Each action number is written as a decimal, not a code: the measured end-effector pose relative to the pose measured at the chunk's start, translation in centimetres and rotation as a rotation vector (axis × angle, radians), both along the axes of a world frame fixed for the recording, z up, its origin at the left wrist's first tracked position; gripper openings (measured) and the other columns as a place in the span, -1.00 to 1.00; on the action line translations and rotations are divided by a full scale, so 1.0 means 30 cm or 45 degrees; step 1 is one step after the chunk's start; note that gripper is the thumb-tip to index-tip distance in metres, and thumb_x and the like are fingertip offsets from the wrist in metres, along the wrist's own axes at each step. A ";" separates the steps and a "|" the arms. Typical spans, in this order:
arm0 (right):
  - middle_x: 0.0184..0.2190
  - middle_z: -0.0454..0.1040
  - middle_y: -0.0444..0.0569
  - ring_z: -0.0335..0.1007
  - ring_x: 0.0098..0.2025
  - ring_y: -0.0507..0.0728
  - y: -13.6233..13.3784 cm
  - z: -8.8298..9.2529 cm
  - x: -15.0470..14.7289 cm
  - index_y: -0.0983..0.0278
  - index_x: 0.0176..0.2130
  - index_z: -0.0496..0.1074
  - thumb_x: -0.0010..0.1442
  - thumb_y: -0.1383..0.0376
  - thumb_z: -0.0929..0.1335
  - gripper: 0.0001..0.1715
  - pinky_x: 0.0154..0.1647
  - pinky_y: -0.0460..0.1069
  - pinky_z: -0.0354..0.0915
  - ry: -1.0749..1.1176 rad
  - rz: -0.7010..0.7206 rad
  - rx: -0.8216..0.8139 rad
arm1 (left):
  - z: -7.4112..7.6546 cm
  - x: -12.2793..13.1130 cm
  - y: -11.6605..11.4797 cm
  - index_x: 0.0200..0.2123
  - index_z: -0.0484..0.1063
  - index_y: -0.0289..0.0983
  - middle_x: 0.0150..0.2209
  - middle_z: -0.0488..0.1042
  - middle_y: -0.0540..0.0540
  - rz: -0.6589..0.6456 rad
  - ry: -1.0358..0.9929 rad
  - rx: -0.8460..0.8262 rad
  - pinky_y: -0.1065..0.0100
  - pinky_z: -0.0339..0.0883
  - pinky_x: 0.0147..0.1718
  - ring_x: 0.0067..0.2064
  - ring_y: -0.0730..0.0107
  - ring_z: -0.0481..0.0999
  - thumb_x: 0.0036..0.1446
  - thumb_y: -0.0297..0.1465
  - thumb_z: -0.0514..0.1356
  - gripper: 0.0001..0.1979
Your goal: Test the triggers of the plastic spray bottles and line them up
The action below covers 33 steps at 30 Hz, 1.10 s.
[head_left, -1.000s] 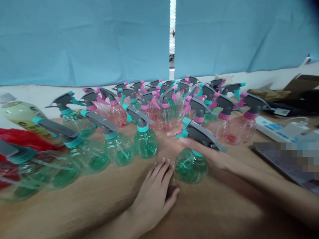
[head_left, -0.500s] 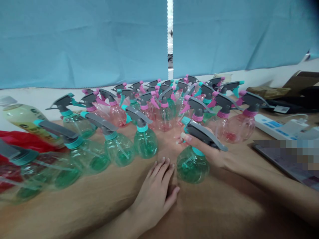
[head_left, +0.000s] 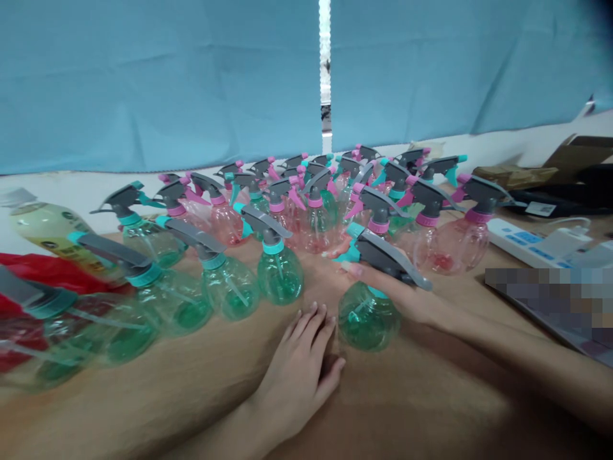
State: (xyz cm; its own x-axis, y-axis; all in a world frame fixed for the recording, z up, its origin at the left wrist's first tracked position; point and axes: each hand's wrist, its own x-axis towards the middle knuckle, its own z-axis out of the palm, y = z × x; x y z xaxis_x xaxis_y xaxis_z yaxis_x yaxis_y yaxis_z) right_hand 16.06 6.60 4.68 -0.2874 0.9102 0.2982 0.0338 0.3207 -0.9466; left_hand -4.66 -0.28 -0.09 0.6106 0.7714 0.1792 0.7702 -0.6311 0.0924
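Note:
My right hand (head_left: 407, 291) is wrapped around the neck of a green spray bottle (head_left: 368, 319), just under its grey head. The thumb crosses in front of the neck, and the other fingers are partly hidden behind it. The bottle stands upright on the wooden table (head_left: 407, 396), its turquoise nozzle and trigger facing left. Palm down beside it, my left hand (head_left: 301, 367) lies flat on the table with nothing in it. Its fingertips are nearest to that bottle and to another green spray bottle (head_left: 280, 275) further back.
More green spray bottles line the left, and pink ones (head_left: 464, 236) crowd the back. A yellowish bottle (head_left: 48, 227) leans near a red plastic bag (head_left: 52, 275) at far left. To the right are a white power strip (head_left: 522, 243) and a dark flat device, partly blurred out (head_left: 531, 319).
My right thumb and fingers have shifted slightly on the bottle's neck, uncovering the turquoise trigger. The bottle has turned or shifted a little to the left. My left hand has stayed still.

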 end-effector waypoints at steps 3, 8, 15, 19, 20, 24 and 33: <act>-0.44 0.34 -0.17 0.28 -0.40 0.04 -0.004 0.014 -0.004 0.18 -0.37 0.37 0.19 0.17 0.38 -0.84 -0.33 -0.01 0.28 -0.017 -0.002 0.028 | -0.002 -0.002 -0.001 0.23 0.17 -0.41 0.28 0.17 -0.32 0.001 -0.012 -0.001 -0.02 0.16 0.18 0.30 0.03 0.14 0.28 -0.29 0.10 -0.48; -0.44 0.38 -0.16 0.31 -0.40 0.06 -0.008 0.022 -0.011 0.16 -0.30 0.41 0.18 0.13 0.38 -0.84 -0.35 0.00 0.28 -0.014 -0.030 0.076 | -0.004 -0.005 -0.003 0.23 0.16 -0.38 0.29 0.18 -0.30 0.011 -0.049 -0.005 0.00 0.16 0.18 0.30 0.05 0.14 0.29 -0.28 0.08 -0.49; -0.41 0.43 -0.13 0.36 -0.36 0.09 -0.011 0.018 -0.015 0.16 -0.32 0.44 0.21 0.10 0.35 -0.80 -0.33 0.01 0.29 -0.005 0.024 0.028 | 0.003 -0.001 -0.001 0.24 0.16 -0.40 0.29 0.15 -0.32 0.013 -0.003 -0.027 -0.01 0.14 0.19 0.31 0.02 0.12 0.27 -0.31 0.11 -0.48; -0.43 0.44 -0.15 0.38 -0.35 0.11 -0.017 0.028 -0.019 0.14 -0.28 0.44 0.20 0.09 0.36 -0.82 -0.30 0.02 0.31 0.019 0.058 0.006 | 0.000 0.001 -0.002 0.23 0.16 -0.39 0.30 0.15 -0.31 0.010 -0.026 -0.004 -0.01 0.12 0.20 0.32 0.04 0.10 0.29 -0.30 0.09 -0.50; -0.44 0.44 -0.15 0.38 -0.35 0.11 -0.017 0.029 -0.020 0.13 -0.27 0.44 0.20 0.09 0.36 -0.82 -0.29 0.03 0.32 0.025 0.056 0.008 | 0.001 0.002 -0.002 0.23 0.17 -0.39 0.29 0.15 -0.31 0.012 -0.022 -0.008 -0.01 0.12 0.20 0.32 0.04 0.10 0.29 -0.30 0.09 -0.50; -0.42 0.44 -0.15 0.37 -0.36 0.10 -0.012 0.024 -0.020 0.13 -0.24 0.44 0.19 0.09 0.37 -0.81 -0.30 0.03 0.32 0.031 0.020 0.043 | 0.008 0.004 -0.004 0.23 0.17 -0.42 0.29 0.16 -0.34 0.021 0.007 -0.039 -0.03 0.13 0.19 0.31 0.01 0.11 0.28 -0.31 0.11 -0.49; -0.42 0.45 -0.13 0.36 -0.35 0.11 -0.014 0.024 -0.022 0.14 -0.20 0.44 0.19 0.08 0.36 -0.77 -0.32 0.03 0.30 0.026 0.024 0.053 | 0.018 0.009 -0.007 0.23 0.17 -0.40 0.29 0.16 -0.32 0.033 0.033 -0.049 -0.02 0.13 0.19 0.31 0.03 0.11 0.27 -0.32 0.12 -0.48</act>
State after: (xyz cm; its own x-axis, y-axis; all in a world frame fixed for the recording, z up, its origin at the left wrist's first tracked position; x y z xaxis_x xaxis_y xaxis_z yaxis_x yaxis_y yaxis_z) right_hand 15.41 6.18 5.39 -0.2979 0.8915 0.3414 0.0083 0.3600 -0.9329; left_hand -4.39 -0.50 0.46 0.5944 0.7930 0.1335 0.7887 -0.6073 0.0956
